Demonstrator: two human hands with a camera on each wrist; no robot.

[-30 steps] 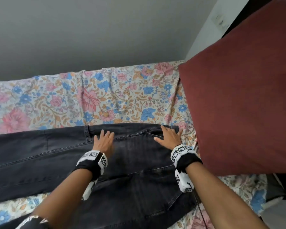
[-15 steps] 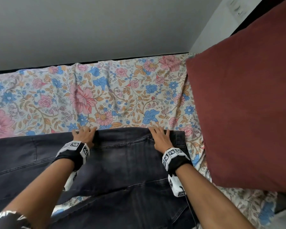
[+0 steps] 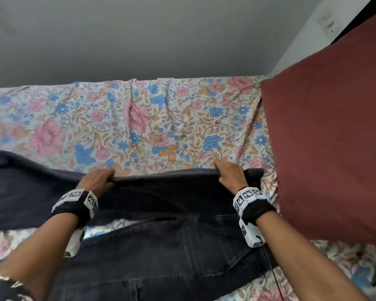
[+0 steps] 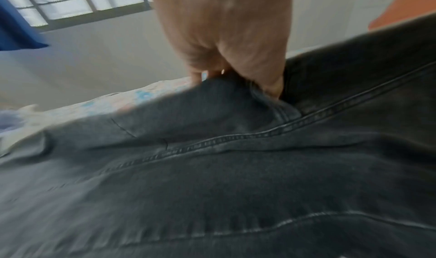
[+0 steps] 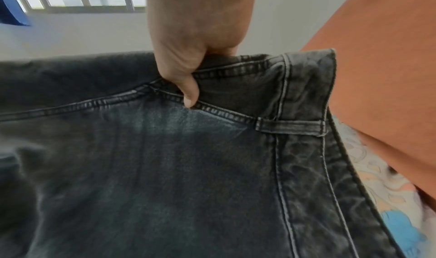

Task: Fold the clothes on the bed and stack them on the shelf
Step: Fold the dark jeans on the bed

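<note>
Compared with half a second earlier, the far edge of the dark grey denim jeans [image 3: 161,246] is lifted off the floral cotton bedsheet [image 3: 139,118]; both hands were low on that edge then. Left hand [image 3: 98,178]: fingers curled over the raised fold, thumb beneath, gripping denim along a side seam. Right hand [image 3: 230,172]: fingers closed over the edge close to the waistband, thumb [image 5: 190,94] pressed on the pocket seam. The rest of the jeans lies flat on the bed. A dark red fabric pillow [image 3: 334,127] stands just beside the right hand.
</note>
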